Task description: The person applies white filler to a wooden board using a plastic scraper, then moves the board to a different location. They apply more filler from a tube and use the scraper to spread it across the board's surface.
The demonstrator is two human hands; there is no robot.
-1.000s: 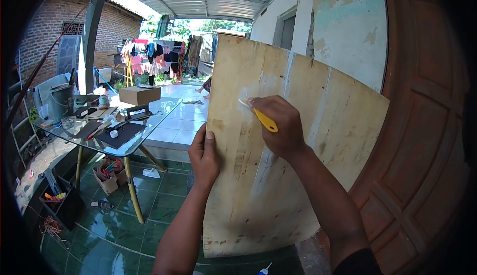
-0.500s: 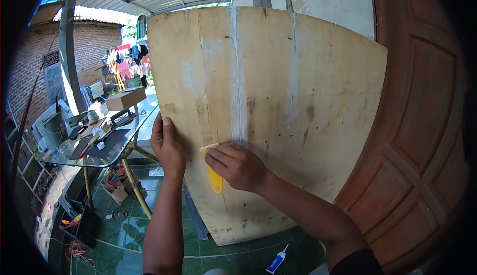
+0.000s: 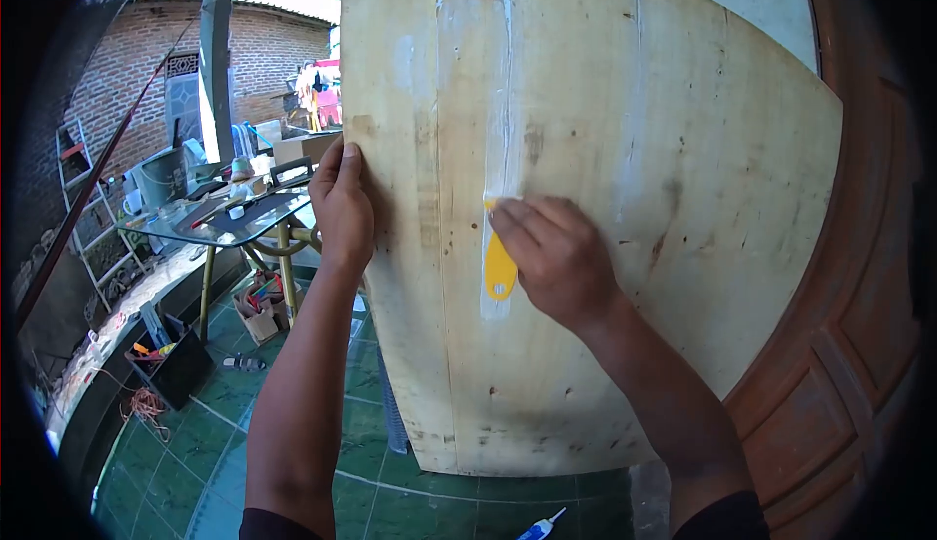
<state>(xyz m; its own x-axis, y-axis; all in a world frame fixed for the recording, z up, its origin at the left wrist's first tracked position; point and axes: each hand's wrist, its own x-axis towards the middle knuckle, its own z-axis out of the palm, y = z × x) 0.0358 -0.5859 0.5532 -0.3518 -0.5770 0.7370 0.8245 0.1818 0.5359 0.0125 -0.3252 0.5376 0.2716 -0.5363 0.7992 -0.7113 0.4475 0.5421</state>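
Observation:
A large pale wooden panel point(image 3: 576, 345) stands upright, with white streaks of filler running down its seams. My right hand point(image 3: 561, 257) is closed round a yellow scraper point(image 3: 501, 271), whose blade end lies against the middle white streak point(image 3: 506, 130). The scraper's rounded end with a hole points down. At the panel's left edge, my left hand point(image 3: 342, 206) grips the board, thumb on the front face and the other fingers partly hidden behind the edge.
A glass table point(image 3: 229, 237) with tools stands at the left. Below are a cardboard box point(image 3: 262, 323) and a black crate point(image 3: 174, 369). A blue and white tube point(image 3: 539, 528) lies on the green tiles. A brown door point(image 3: 810, 394) is at the right.
My right hand and the scraper have moved from the left seam across to the middle white streak. The view has turned left and down. My left hand still holds the panel edge.

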